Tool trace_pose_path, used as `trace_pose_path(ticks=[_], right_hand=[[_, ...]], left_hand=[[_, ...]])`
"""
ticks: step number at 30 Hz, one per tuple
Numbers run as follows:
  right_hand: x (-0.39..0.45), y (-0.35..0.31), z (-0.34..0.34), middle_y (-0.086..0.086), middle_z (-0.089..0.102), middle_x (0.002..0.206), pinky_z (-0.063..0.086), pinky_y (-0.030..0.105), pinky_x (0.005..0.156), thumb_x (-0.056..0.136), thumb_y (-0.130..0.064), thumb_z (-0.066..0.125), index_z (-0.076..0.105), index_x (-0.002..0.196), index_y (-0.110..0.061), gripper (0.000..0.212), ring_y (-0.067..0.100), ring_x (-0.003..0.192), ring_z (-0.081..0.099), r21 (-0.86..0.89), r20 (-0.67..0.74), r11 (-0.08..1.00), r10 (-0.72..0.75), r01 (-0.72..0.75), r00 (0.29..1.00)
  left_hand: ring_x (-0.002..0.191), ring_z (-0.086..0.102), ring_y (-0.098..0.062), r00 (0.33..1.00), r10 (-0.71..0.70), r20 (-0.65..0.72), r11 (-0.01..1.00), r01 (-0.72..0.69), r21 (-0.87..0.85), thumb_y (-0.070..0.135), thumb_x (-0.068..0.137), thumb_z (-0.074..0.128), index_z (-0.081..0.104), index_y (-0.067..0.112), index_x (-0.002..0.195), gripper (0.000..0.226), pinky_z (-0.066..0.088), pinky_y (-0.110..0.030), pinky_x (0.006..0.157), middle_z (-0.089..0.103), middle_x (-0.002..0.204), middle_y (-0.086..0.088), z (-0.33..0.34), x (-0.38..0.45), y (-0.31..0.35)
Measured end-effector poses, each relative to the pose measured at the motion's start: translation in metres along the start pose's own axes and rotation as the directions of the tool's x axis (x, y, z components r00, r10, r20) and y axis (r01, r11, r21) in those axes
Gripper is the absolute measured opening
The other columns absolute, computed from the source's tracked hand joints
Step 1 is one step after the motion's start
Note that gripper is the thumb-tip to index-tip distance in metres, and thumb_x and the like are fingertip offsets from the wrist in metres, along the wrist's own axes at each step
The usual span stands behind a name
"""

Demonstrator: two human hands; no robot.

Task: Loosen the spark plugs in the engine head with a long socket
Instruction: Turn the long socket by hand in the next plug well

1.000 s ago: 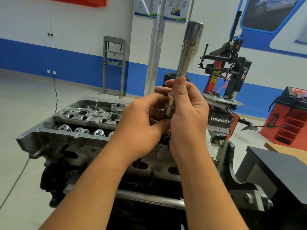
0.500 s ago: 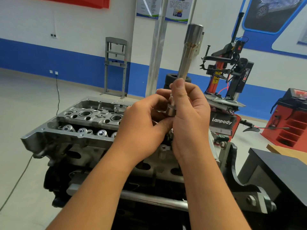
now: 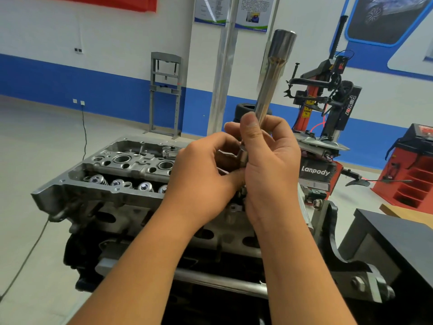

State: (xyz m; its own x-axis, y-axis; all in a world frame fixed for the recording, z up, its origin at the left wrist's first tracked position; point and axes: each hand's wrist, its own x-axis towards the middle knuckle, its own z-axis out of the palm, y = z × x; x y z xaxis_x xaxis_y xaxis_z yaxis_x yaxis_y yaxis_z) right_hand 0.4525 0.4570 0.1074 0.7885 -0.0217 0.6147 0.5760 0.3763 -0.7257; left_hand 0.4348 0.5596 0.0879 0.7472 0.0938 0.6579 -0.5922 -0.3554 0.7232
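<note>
Head view: the right hand (image 3: 269,165) grips the long socket (image 3: 271,83) near its base, open end up toward 12 o'clock; the left hand (image 3: 206,174) pinches a metal fitting there, apparently mating a driver. The engine head (image 3: 112,174) waits below, its right end hidden behind the hands; a tire changer (image 3: 328,109) stands behind.

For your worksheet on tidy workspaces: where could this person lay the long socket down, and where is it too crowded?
Free: the black bench top right of the engine head. Crowded: the head's top, full of bores and valve springs.
</note>
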Motion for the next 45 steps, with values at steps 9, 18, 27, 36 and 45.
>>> trace_pose_path(ticks=[9, 18, 27, 36, 45], right_hand=[[0.001, 0.0, 0.0, 0.005, 0.077, 0.095, 0.061, 0.057, 0.088, 0.092, -0.039, 0.065, 0.073, 0.087, -0.022, 0.02, 0.023, 0.095, 0.074, -0.061, -0.024, 0.998, -0.012, 0.01, 1.0], [0.001, 0.0, 0.0, 0.013, 0.075, 0.094, 0.06, 0.037, 0.079, 0.088, -0.042, 0.07, 0.069, 0.087, -0.022, 0.021, 0.018, 0.08, 0.067, -0.129, -0.067, 0.991, -0.046, 0.037, 0.997], [0.001, -0.002, 0.001, 0.014, 0.075, 0.09, 0.06, 0.039, 0.072, 0.086, -0.04, 0.073, 0.067, 0.091, -0.019, 0.022, 0.021, 0.075, 0.067, -0.082, -0.064, 0.997, -0.019, 0.013, 0.998], [0.001, 0.0, 0.001, 0.006, 0.077, 0.092, 0.062, 0.053, 0.083, 0.093, -0.038, 0.064, 0.072, 0.086, -0.022, 0.019, 0.022, 0.088, 0.072, -0.085, -0.041, 0.995, -0.054, 0.05, 0.998], [0.0, -0.002, 0.0, 0.001, 0.074, 0.082, 0.062, 0.037, 0.073, 0.089, -0.037, 0.073, 0.077, 0.079, -0.027, 0.014, 0.014, 0.079, 0.071, -0.116, -0.009, 0.993, -0.035, 0.033, 0.999]], left_hand=[[0.086, 0.075, -0.007, 0.994, -0.03, 0.109, 0.998, 0.036, -0.059, 0.002, 0.091, 0.075, 0.07, 0.028, 0.115, 0.036, 0.062, -0.03, 0.077, 0.078, 0.094, 0.011, -0.004, 0.001, 0.005], [0.089, 0.075, 0.001, 0.991, -0.03, 0.127, 0.999, 0.033, -0.024, 0.015, 0.09, 0.078, 0.079, 0.03, 0.102, 0.019, 0.064, -0.027, 0.082, 0.079, 0.094, 0.018, -0.007, 0.002, 0.002], [0.078, 0.074, -0.001, 0.998, -0.05, 0.043, 0.998, 0.048, 0.038, 0.016, 0.081, 0.087, 0.077, 0.029, 0.09, 0.019, 0.063, -0.032, 0.078, 0.077, 0.082, 0.016, -0.005, 0.002, 0.002], [0.092, 0.075, -0.002, 0.985, -0.064, 0.161, 0.996, 0.073, -0.051, 0.003, 0.089, 0.077, 0.069, 0.032, 0.12, 0.043, 0.063, -0.027, 0.082, 0.078, 0.099, 0.015, -0.008, 0.001, 0.008], [0.083, 0.077, -0.006, 0.981, -0.121, 0.149, 0.99, 0.13, -0.052, 0.012, 0.086, 0.082, 0.065, 0.029, 0.117, 0.04, 0.066, -0.032, 0.072, 0.08, 0.091, 0.01, -0.011, 0.002, 0.008]])
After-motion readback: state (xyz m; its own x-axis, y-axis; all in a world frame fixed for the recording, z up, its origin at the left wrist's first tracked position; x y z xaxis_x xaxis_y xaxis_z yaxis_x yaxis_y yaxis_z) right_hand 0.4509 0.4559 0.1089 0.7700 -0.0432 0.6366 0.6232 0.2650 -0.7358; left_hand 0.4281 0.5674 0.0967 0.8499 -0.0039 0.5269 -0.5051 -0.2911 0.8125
